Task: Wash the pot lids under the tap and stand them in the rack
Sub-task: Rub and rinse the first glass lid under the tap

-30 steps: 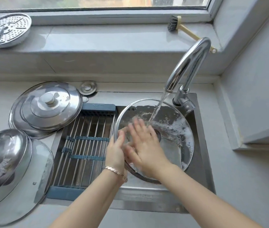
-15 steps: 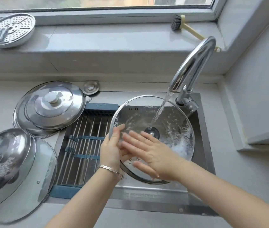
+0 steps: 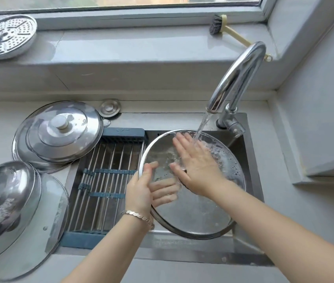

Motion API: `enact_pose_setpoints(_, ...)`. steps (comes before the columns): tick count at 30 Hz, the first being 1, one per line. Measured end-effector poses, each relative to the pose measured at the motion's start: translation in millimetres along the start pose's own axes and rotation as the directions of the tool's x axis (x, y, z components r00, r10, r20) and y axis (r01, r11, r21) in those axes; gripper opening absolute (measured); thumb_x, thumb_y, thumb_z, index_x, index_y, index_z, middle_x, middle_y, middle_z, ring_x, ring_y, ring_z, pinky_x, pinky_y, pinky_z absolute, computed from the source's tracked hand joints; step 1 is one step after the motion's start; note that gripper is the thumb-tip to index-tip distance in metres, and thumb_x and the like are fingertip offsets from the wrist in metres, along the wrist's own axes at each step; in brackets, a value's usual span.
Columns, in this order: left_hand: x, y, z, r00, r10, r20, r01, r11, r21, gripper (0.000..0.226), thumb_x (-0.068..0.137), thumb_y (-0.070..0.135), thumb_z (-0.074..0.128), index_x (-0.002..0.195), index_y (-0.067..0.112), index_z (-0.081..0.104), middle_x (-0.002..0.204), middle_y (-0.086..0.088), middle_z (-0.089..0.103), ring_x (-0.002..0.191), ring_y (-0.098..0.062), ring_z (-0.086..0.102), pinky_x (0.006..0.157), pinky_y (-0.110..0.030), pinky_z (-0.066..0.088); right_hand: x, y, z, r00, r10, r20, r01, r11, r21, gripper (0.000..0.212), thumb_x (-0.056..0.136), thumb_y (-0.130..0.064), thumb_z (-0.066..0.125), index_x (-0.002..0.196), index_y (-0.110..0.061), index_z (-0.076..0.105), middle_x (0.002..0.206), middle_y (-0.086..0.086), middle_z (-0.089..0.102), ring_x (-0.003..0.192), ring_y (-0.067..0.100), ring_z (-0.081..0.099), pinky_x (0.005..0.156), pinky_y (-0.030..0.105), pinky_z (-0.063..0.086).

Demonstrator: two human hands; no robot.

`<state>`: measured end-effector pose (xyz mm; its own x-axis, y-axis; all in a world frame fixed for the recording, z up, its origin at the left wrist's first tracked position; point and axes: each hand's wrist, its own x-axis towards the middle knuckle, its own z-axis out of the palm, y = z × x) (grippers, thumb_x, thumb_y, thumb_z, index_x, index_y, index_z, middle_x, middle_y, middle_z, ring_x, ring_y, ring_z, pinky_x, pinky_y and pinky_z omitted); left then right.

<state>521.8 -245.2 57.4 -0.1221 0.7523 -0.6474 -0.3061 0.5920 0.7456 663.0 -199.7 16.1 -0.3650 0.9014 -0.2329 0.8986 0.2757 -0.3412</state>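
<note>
A large glass pot lid [image 3: 198,213] with a steel rim tilts over the sink under the running tap [image 3: 237,78]. My left hand [image 3: 141,190] grips its left rim, thumb on top and fingers showing through the glass beneath. My right hand [image 3: 196,164] lies flat on the wet, soapy glass with straight fingers reaching toward the water stream. A blue-framed roll-up rack [image 3: 105,180] of steel rods spans the sink's left half. Two steel lids [image 3: 60,131] are stacked on the counter at left. A domed steel lid [image 3: 0,201] sits on a glass lid [image 3: 43,237] at front left.
On the windowsill lie a perforated steamer plate [image 3: 7,35] at left and a dish brush [image 3: 225,29] at right. A small steel sink stopper [image 3: 109,108] lies behind the rack. A wall corner closes the right side.
My right hand has slid up the glass lid from its lower middle toward the water stream. The left hand keeps its grip on the rim.
</note>
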Motion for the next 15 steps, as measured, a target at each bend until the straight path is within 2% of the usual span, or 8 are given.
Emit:
enact_pose_setpoints(3,0,11,-1,0.995,0.069,-0.073,-0.065,0.997,0.049,0.018,0.094,0.034,0.044,0.098,0.023,0.058,0.074,-0.02,0.072,0.06,-0.03,0.07,0.055,-0.039,0.057,-9,13,7,0.978,0.204,-0.042,-0.199,0.975,0.099,0.068,0.096,-0.05,0.022,0.149,-0.016,-0.005,0.157,-0.001,-0.012,0.144,0.014,-0.012,0.118,0.033,-0.005)
enact_pose_setpoints(6,4,27,-1,0.975,0.181,-0.13,-0.158,0.974,0.165,0.012,0.096,0.021,0.045,0.097,0.025,0.056,0.076,-0.017,0.069,0.06,-0.028,0.067,0.048,-0.029,0.056,-25,15,12,0.963,0.258,0.082,-0.27,0.934,0.233,0.063,0.097,-0.039,0.035,0.148,-0.006,0.015,0.158,0.005,0.004,0.145,0.018,0.005,0.117,0.029,0.007)
enact_pose_setpoints(7,7,32,0,0.964,0.231,-0.13,-0.195,0.951,0.242,0.015,0.096,0.016,0.044,0.097,0.025,0.056,0.077,-0.016,0.068,0.062,-0.026,0.067,0.048,-0.028,0.055,-30,14,12,0.956,0.255,0.145,-0.288,0.911,0.294,0.056,0.098,-0.034,0.038,0.143,-0.002,0.03,0.155,0.007,0.019,0.143,0.021,0.018,0.115,0.029,0.016)
enact_pose_setpoints(9,14,42,1,0.934,0.344,-0.096,-0.269,0.854,0.445,0.021,0.095,0.012,0.044,0.095,0.029,0.057,0.077,-0.013,0.068,0.068,-0.027,0.068,0.059,-0.038,0.059,-40,14,13,0.946,0.262,0.19,-0.317,0.864,0.391,0.039,0.097,-0.026,0.04,0.123,-0.001,0.055,0.134,0.01,0.052,0.126,0.023,0.046,0.103,0.031,0.036)
enact_pose_setpoints(11,14,53,4,0.888,0.459,-0.013,-0.347,0.69,0.635,0.021,0.094,0.013,0.044,0.088,0.03,0.055,0.079,-0.011,0.068,0.076,-0.03,0.067,0.071,-0.048,0.057,-47,13,14,0.938,0.298,0.18,-0.347,0.842,0.412,0.034,0.097,-0.025,0.041,0.12,-0.008,0.061,0.125,0.005,0.061,0.119,0.019,0.053,0.097,0.028,0.04)
enact_pose_setpoints(12,12,57,7,0.859,0.51,0.046,-0.378,0.571,0.729,0.018,0.093,0.013,0.044,0.092,0.027,0.056,0.082,-0.011,0.068,0.078,-0.031,0.066,0.073,-0.047,0.055,-50,13,15,0.929,0.319,0.186,-0.368,0.837,0.404,0.034,0.097,-0.024,0.041,0.121,-0.01,0.06,0.126,0.004,0.061,0.119,0.017,0.053,0.097,0.026,0.039)
enact_pose_setpoints(15,4,64,17,0.771,0.592,0.235,-0.351,0.086,0.933,0.028,0.093,0.011,0.041,0.118,0.02,0.05,0.082,-0.011,0.063,0.073,-0.033,0.056,0.064,-0.033,0.042,-56,16,25,0.882,0.396,0.256,-0.464,0.826,0.321,0.034,0.096,-0.024,0.041,0.118,-0.012,0.063,0.121,0.007,0.064,0.115,0.022,0.056,0.098,0.031,0.043)
